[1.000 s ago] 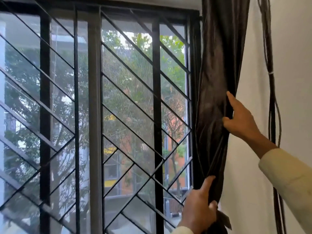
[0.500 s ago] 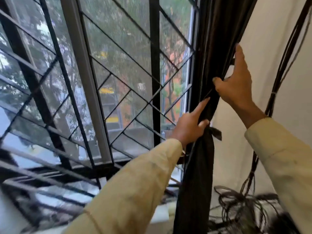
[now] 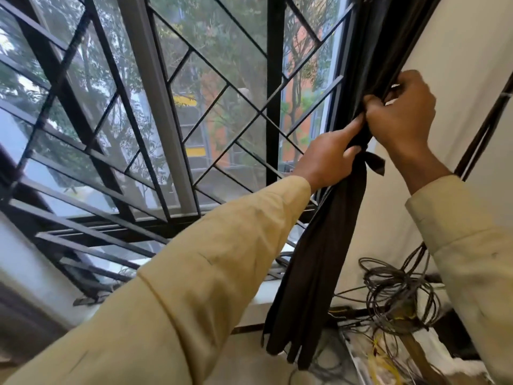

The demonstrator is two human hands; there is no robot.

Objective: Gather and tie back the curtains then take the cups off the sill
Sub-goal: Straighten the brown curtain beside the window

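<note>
Daylight comes through a window with a black metal grille, and a cream wall stands to the right of it. The right hand is closed on the folds of the dark curtain, with its fingers curled into the cloth. The left hand grips the same bundle just below, and its index finger stretches up until it almost touches the right hand. A short end of a tie strip sticks out to the right, between the two wrists.

One second ago the hands were well apart on the curtain, the right one high and the left one low. Now both are together at one place. I judge that the gathering is finished and the tying is in hand. Whether the knot is already tight, I cannot tell.

The curtain is at the right end of the window, pressed into one narrow bundle. Its long axis runs from the upper right of the view down to the lower left, and the free hem points down, past the end of the white sill. To the right of the hem lies a coil of grey cables. No cups are in view, so I judge that step is still to come.
</note>
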